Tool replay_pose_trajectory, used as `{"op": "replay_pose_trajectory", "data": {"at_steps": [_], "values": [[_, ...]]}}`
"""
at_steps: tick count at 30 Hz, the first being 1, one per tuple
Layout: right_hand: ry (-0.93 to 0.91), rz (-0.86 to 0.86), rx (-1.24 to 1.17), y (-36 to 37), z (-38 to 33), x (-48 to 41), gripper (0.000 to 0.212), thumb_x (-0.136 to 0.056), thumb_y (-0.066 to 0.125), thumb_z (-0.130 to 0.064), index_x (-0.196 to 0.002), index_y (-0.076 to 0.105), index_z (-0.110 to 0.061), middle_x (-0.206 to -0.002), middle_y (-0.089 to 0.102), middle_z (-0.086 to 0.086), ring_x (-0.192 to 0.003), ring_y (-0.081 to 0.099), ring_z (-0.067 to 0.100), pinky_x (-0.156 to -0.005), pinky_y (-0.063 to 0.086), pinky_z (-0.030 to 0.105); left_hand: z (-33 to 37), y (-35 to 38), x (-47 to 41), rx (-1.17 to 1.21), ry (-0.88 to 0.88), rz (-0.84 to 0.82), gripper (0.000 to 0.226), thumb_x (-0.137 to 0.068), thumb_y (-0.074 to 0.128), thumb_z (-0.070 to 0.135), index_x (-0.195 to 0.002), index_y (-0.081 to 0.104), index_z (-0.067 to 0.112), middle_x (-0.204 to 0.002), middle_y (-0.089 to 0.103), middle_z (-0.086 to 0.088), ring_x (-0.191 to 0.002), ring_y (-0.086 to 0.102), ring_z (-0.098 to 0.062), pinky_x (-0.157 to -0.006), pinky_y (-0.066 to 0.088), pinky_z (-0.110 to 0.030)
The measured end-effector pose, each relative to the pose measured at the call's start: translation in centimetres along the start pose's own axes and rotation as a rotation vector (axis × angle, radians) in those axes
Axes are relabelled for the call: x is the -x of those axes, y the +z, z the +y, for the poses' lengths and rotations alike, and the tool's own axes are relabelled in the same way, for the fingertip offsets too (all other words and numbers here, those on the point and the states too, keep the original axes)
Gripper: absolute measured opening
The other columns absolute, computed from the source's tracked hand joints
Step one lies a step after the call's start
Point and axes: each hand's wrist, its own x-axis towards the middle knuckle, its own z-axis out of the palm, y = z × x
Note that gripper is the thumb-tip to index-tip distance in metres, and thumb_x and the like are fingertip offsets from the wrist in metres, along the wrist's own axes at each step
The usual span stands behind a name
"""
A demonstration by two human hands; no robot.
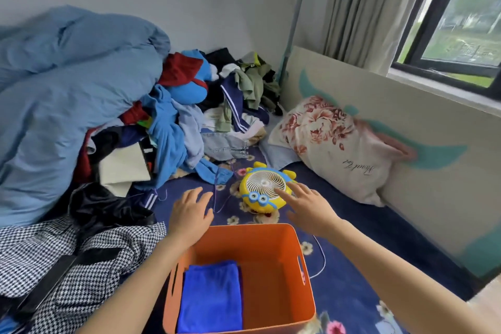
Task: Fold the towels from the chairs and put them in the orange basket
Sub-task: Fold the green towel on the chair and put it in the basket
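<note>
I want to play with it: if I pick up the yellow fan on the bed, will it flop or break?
Probably stiff, not floppy: the yellow fan looks like moulded plastic. It likely feels light, since its middle is an open white grille. Its rounded body may rock on the soft bed.
</note>
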Motion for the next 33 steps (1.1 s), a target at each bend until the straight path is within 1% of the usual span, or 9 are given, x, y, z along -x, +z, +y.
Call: {"op": "replay_pose_trajectory", "data": {"at_steps": [6, 13, 15, 19, 24, 26, 29, 31, 33], "values": [[-0.267, 0.041, 0.016, -1.6, -1.7, -3.4, 0.059, -0.096, 0.041, -0.025, -0.149, 0.015, -0.028, -0.156, 0.013, 0.008, -0.143, 0.015, 0.025, -0.112, 0.022, 0.041, -1.7, -2.4, 2.7, -0.133, -0.169, 0.056, 0.043, -0.062, 0.081, 0.009, -0.104, 0.069, 0.003, -0.106, 0.066, -0.021, -0.096, 0.064, -0.040, -0.071, 0.053, -0.048], [-0.714, 0.064, 0.069, -1.7, -7.6, -4.3, 0.057, -0.098, 0.036, -0.021, -0.150, 0.013, -0.026, -0.157, 0.011, 0.009, -0.144, 0.012, 0.025, -0.111, 0.022, 0.041, 0.4, -5.8, 15.1, -0.328, -0.579, 0.115, 0.045, -0.049, 0.088, 0.013, -0.091, 0.071, 0.009, -0.092, 0.069, -0.012, -0.076, 0.067, -0.034, -0.057, 0.055, -0.040], [-0.856, 0.047, 0.078, -1.5, -10.1, -2.7, 0.059, -0.096, 0.041, -0.020, -0.149, 0.015, -0.025, -0.156, 0.013, 0.007, -0.143, 0.013, 0.023, -0.112, 0.020, 0.040, 2.4, -6.3, 20.5, -0.347, -0.766, 0.100, 0.046, -0.048, 0.088, 0.012, -0.091, 0.072, 0.008, -0.091, 0.070, -0.014, -0.074, 0.067, -0.036, -0.055, 0.055, -0.041], [-1.129, 0.053, 0.048, -0.3, -16.4, 2.6, 0.060, -0.092, 0.045, -0.020, -0.147, 0.022, -0.025, -0.153, 0.021, 0.007, -0.141, 0.020, 0.023, -0.111, 0.022, 0.038, 6.8, -8.0, 32.5, -0.311, -1.144, 0.087, 0.037, -0.069, 0.074, 0.016, -0.104, 0.069, 0.009, -0.108, 0.066, -0.016, -0.096, 0.064, -0.037, -0.072, 0.053, -0.047], [-1.428, 0.002, 0.111, 1.5, -23.1, 11.0, 0.060, -0.094, 0.043, -0.024, -0.149, 0.017, -0.024, -0.156, 0.014, 0.009, -0.142, 0.015, 0.025, -0.112, 0.020, 0.038, 13.3, -10.4, 44.9, -0.345, -1.424, 0.167, 0.032, -0.063, 0.069, 0.016, -0.093, 0.071, 0.005, -0.094, 0.068, -0.020, -0.075, 0.066, -0.040, -0.060, 0.055, -0.046], [-1.509, 0.000, 0.145, 2.0, -25.4, 13.8, 0.060, -0.096, 0.042, -0.024, -0.149, 0.014, -0.025, -0.157, 0.009, 0.009, -0.144, 0.012, 0.024, -0.112, 0.018, 0.039, 15.8, -11.2, 48.0, -0.386, -1.503, 0.184, 0.037, -0.076, 0.055, 0.027, -0.106, 0.067, 0.008, -0.109, 0.065, -0.018, -0.092, 0.064, -0.038, -0.075, 0.053, -0.043], [-1.632, 0.015, 0.187, 2.3, -29.7, 20.1, 0.060, -0.096, 0.041, -0.022, -0.149, 0.015, -0.025, -0.156, 0.010, 0.010, -0.143, 0.012, 0.025, -0.111, 0.020, 0.039, 19.1, -11.7, 54.9, -0.341, -1.733, 0.229, 0.048, -0.091, 0.036, 0.034, -0.134, 0.047, 0.015, -0.141, 0.044, -0.009, -0.128, 0.040, -0.028, -0.102, 0.034, -0.037], [-1.700, 0.016, 0.202, 2.5, -32.2, 24.4, 0.059, -0.094, 0.043, -0.021, -0.148, 0.019, -0.023, -0.154, 0.015, 0.011, -0.142, 0.017, 0.026, -0.109, 0.023, 0.039, 21.3, -12.0, 59.0, -0.328, -1.780, 0.288, 0.058, -0.087, 0.025, 0.039, -0.133, 0.046, 0.012, -0.140, 0.044, -0.011, -0.128, 0.040, -0.028, -0.103, 0.033, -0.036], [-1.776, 0.008, 0.197, 3.4, -34.8, 29.3, 0.058, -0.091, 0.046, -0.019, -0.146, 0.026, -0.019, -0.151, 0.024, 0.014, -0.138, 0.025, 0.029, -0.106, 0.027, 0.039, 23.7, -12.5, 63.6, -0.342, -1.847, 0.278, 0.049, -0.092, 0.032, 0.034, -0.134, 0.045, 0.012, -0.139, 0.044, -0.010, -0.127, 0.041, -0.028, -0.103, 0.034, -0.035]]}}
